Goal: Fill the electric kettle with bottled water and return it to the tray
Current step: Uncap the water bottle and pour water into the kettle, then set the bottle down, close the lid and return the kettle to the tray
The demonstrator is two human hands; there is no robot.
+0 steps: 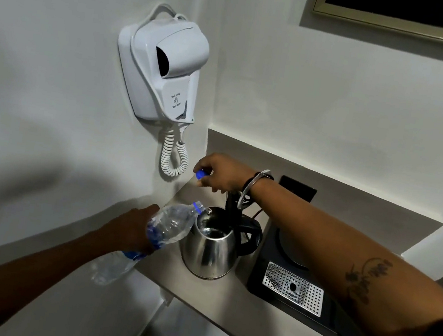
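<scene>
A steel electric kettle (209,248) with a black handle stands on the beige counter, its lid raised upright. My left hand (130,229) grips a clear plastic water bottle (168,227) with a blue label, tilted so its neck rests over the kettle's open mouth. My right hand (221,173) hovers above the kettle, pinching the blue bottle cap (200,174) in its fingertips; whether it also touches the lid is hidden. A black tray (261,277) with a round base and a perforated metal grate (293,288) sits just right of the kettle.
A white wall-mounted hair dryer (163,68) with a coiled cord (173,157) hangs left of the counter corner. A black wall socket (297,188) and a cable lie behind the kettle. The counter edge (234,322) drops off in front.
</scene>
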